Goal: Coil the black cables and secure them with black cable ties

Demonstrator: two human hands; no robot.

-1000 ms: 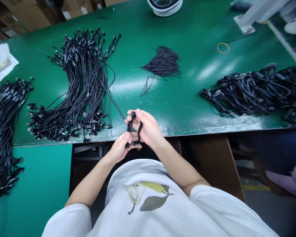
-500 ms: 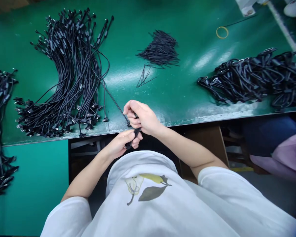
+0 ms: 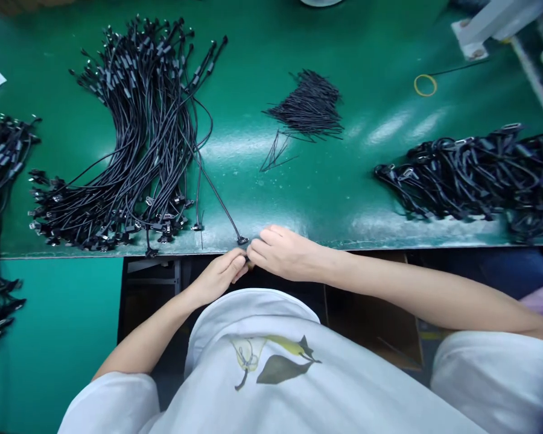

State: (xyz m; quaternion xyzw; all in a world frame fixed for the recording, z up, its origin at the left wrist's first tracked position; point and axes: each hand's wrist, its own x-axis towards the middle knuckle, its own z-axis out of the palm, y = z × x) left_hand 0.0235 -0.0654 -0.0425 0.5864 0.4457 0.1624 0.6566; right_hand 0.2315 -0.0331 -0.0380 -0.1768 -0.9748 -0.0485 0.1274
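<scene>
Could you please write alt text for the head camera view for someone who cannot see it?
A person's left hand and right hand meet at the near edge of a green table, fingertips pinching a small black piece, mostly hidden. On the table lie a fanned cable pile, thin black ties and coiled cables.

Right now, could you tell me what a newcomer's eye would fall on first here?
A fan of black cables sprawls across the left of the green table, with a pile of coiled cables at the right. At the near edge, the left hand and right hand meet fingertip to fingertip beside one stray cable end.
</scene>
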